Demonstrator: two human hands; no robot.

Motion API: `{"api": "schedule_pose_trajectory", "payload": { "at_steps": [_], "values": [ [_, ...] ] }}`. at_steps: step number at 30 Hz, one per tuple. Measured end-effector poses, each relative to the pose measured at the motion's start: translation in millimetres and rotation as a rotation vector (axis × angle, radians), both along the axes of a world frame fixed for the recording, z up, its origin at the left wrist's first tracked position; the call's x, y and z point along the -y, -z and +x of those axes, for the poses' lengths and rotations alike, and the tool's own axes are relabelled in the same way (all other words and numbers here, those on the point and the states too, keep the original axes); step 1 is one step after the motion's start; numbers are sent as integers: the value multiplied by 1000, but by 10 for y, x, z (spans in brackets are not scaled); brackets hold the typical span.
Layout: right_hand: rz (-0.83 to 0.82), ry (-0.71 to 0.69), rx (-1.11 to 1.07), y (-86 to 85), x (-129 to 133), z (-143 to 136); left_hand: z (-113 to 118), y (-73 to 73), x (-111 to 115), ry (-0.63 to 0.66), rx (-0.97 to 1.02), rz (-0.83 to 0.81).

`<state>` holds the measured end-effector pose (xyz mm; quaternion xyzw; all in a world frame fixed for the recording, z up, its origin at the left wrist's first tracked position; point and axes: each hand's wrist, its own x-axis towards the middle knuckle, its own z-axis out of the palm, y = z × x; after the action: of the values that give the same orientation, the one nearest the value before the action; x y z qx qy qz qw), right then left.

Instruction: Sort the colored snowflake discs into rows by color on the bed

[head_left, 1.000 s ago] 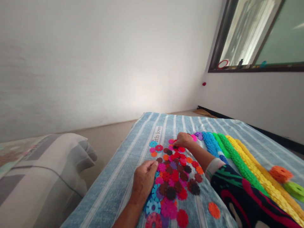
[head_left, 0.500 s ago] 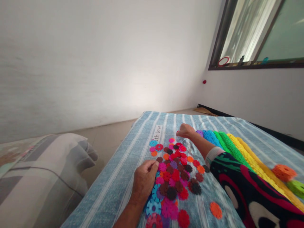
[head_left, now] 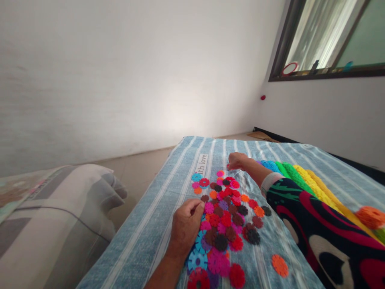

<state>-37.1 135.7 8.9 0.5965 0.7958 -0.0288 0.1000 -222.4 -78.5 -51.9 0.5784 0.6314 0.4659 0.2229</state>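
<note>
Loose plastic snowflake discs [head_left: 226, 218] in red, pink, brown, black, blue and orange lie in a spread heap on the striped blue cloth [head_left: 141, 224]. My left hand [head_left: 187, 220] rests at the heap's left edge, thumb and fingers pressed together; whatever they may hold is hidden. Beyond the heap's far end, my right hand [head_left: 238, 161] is closed, with a small pinkish-red edge, apparently a snowflake disc, showing at its fingertips. One orange disc [head_left: 280, 265] lies apart, near the right forearm.
Rows of linked discs in purple, blue, green and yellow [head_left: 320, 190] stretch along the right, partly behind my sleeve. An orange stack [head_left: 370, 217] sits beyond them. On the left stands a cloth-covered piece [head_left: 66, 224]. Walls and a window [head_left: 319, 40] close off the background.
The view has shifted slightly, so everything appears a little farther right. Both hands keep nearly the same places and closed shapes over the cloth. The heap looks unchanged.
</note>
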Motion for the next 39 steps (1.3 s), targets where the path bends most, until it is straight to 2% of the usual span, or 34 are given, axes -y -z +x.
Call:
{"api": "schedule_pose_trajectory", "payload": {
  "at_steps": [8, 18, 25, 29, 33, 39],
  "values": [
    [22, -73, 57, -54, 66, -79, -2, -11, -3, 12, 14, -14],
    [69, -310, -96, -17, 369, -445, 0, 15, 4, 9, 11, -6],
    [14, -417, -110, -15, 609, -795, 2, -12, -6, 0, 22, -12],
    [-20, -419, -78, -18, 689, -927, -7, -3, -14, 0, 18, -8],
    [-28, -403, -94, -24, 656, -930, -14, -14, -16, 10, 6, -17],
    [32, -260, -109, -127, 360, -589, -11, -31, 0, 6, 16, -10]
  ]
}}
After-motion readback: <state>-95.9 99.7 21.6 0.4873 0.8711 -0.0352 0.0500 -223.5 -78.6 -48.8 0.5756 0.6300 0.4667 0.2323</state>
